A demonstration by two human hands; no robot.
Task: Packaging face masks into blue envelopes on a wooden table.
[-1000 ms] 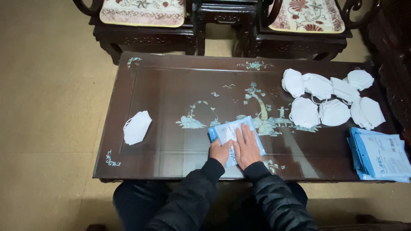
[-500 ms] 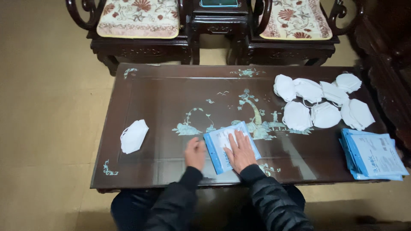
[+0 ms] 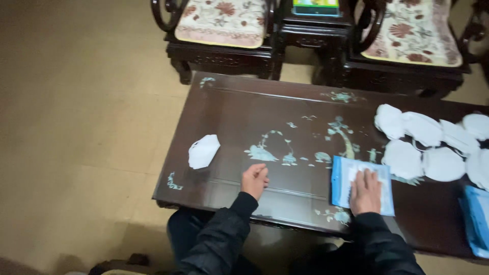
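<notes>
On the dark wooden table (image 3: 239, 109) with pale inlaid figures, a blue and white flat packet (image 3: 340, 178) is pressed down by the right hand (image 3: 365, 192), which lies flat on it with the fingers stretched out and close together, palm down; nothing is gripped between them. The packet is placed near the front edge of the table, to the right of the middle, and just beside a spread of white masks (image 3: 425, 145) that is laid out over the right end of the tabletop, several of them overlapping. The left hand (image 3: 254, 180) is rested on the bare wood to the left of the packet, well apart from it, with the fingers curled loosely inward into a half fist; no object is seen held in it. Farther left, near the table's left end, a single folded white mask (image 3: 203, 151) is set alone. At the far right edge a stack of blue packets (image 3: 476, 219) is partly cut off by the frame. Behind the table, two dark carved chairs with flowered cushions (image 3: 224, 23) are seen. Both arms are covered by black sleeves (image 3: 224, 239).
</notes>
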